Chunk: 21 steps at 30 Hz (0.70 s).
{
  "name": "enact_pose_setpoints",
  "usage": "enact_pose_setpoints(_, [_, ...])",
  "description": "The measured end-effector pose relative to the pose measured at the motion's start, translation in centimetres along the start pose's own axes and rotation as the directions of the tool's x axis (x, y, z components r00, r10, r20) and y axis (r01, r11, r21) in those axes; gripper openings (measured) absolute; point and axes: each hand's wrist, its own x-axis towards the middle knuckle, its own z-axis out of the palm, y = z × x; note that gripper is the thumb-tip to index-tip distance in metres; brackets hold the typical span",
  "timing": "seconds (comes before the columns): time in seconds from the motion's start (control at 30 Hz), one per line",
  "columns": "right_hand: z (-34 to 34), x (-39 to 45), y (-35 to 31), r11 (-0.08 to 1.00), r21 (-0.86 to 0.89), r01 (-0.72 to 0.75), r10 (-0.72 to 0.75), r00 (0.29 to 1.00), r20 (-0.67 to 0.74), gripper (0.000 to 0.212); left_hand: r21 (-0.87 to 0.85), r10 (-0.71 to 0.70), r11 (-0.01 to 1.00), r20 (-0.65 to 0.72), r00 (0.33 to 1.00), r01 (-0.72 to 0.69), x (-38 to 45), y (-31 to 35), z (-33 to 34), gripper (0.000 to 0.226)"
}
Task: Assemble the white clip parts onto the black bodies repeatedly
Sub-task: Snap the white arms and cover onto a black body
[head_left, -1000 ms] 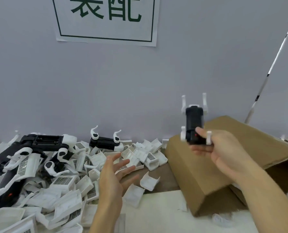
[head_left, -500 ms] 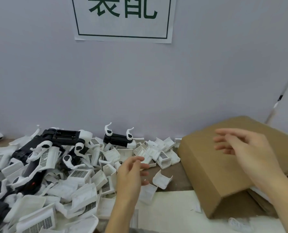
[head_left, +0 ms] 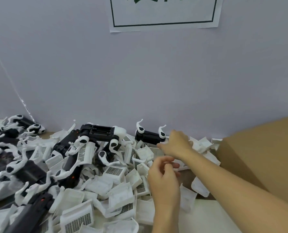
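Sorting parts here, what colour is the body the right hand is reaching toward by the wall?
Black body, white legs, head view.

Plain pale grey-lilac wall (head_left: 140, 73) under flat even light, white paper sign (head_left: 165, 14) with dark green border taped high on it, brown tabletop (head_left: 187, 177) at its foot

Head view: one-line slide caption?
Right hand reaches toward a black body by the wall; left hand hovers over the pile of white clip parts.

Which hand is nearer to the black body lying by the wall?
Right. The right hand reaches just beside the black body, at its right end. The left hand hovers lower, over the white clip parts.
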Motion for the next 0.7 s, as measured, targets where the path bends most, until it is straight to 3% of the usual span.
enact_pose_setpoints(0.07, [1.3, 1.0, 0.0, 0.998, -0.041, -0.043, 0.043, 0.999, -0.001, 0.045, -0.006, 0.002, 1.0, 0.006, 1.0, -0.002, 0.0, -0.1, 0.1, 0.033])
enact_pose_setpoints(0.13, [2.0, 1.4, 0.0, 1.0, -0.019, -0.006, 0.004, 0.996, -0.09, 0.035, 0.009, 0.02, 1.0, -0.002, 1.0, -0.02, 0.0, -0.1, 0.1, 0.033])
enact_pose_setpoints(0.23, [2.0, 1.3, 0.0, 0.994, 0.045, 0.098, -0.086, 0.972, -0.217, 0.024, 0.05, 0.059, 0.997, -0.012, 0.998, -0.059, 0.2, -0.3, 0.1, 0.034])
enact_pose_setpoints(0.37, [0.0, 0.2, -0.2, 0.915, 0.265, 0.303, -0.217, 0.926, -0.31, 0.016, 0.081, 0.1, 0.992, -0.018, 0.995, -0.098, 0.2, -0.5, 0.0, 0.034])
enact_pose_setpoints(0.53, [-4.8, -3.1, 0.7, 0.815, 0.389, 0.428, -0.181, 0.828, -0.531, 0.014, 0.071, 0.141, 0.988, -0.042, 0.989, -0.138, 0.0, -0.7, 0.1, 0.032])
enact_pose_setpoints(0.63, [-7.7, -6.0, 2.4, 0.806, 0.423, 0.414, -0.093, 0.795, -0.6, 0.015, 0.124, 0.278, 0.955, -0.047, 0.96, -0.27, -0.2, -0.6, 0.2, 0.03])
enact_pose_setpoints(0.7, [-9.2, -7.8, 3.4, 0.81, 0.439, 0.389, -0.065, 0.804, -0.592, 0.018, 0.251, 0.431, 0.875, -0.017, 0.902, -0.413, -0.3, -0.7, 0.2, 0.03])
